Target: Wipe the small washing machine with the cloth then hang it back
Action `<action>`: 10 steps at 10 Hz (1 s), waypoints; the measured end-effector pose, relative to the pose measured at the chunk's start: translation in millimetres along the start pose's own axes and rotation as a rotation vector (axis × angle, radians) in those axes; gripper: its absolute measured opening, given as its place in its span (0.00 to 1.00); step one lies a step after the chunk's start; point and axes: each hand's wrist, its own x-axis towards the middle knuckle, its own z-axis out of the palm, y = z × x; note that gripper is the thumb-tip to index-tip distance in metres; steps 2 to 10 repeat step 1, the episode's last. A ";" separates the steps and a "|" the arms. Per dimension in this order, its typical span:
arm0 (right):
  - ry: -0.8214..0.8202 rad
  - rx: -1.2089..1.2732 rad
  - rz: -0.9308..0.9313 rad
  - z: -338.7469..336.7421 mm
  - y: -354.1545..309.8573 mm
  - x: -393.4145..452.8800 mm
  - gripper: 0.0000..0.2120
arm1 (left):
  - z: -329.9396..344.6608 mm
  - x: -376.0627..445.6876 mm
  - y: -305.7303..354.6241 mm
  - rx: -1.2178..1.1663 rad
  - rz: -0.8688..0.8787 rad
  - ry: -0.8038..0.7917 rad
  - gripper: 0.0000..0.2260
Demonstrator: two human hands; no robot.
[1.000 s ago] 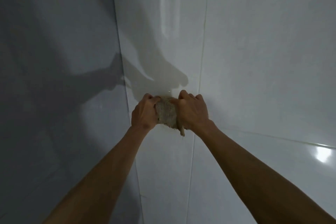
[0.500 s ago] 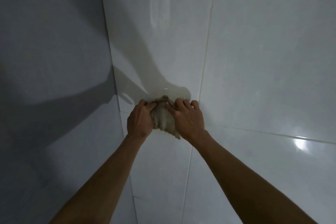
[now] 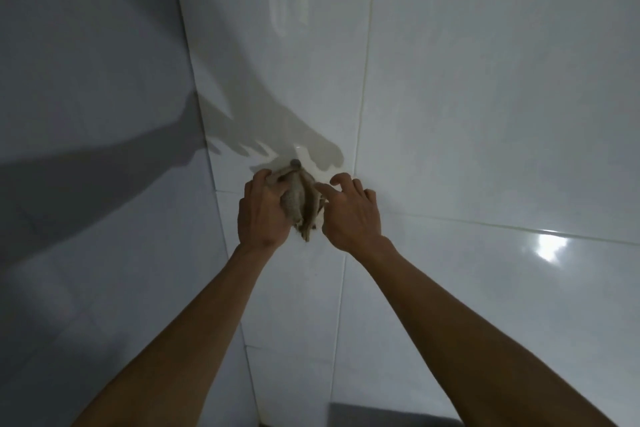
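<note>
White tiled wall (image 3: 485, 114), one hook (image 3: 295, 162), one cloth (image 3: 300, 206) hanging from it, long axis vertical. Left hand (image 3: 263, 215) grips the cloth; right hand (image 3: 349, 215), fingers spread, thumb touching it.

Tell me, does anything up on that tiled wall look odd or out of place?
Nothing looks damaged or spilled. The brownish cloth hangs bunched, not flat, from a small wall hook near the corner of the white tiled wall. The left hand grips it; the right hand has its fingers spread beside it.
</note>
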 end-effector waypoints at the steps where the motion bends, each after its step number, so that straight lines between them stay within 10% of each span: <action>1: -0.023 0.044 0.033 -18.5 10.2 -23.9 0.26 | 0.5 -9.1 19.9 0.006 -0.041 0.021 0.16; 10: -0.023 0.044 0.033 -18.5 10.2 -23.9 0.26 | 0.5 -9.1 19.9 0.006 -0.041 0.021 0.16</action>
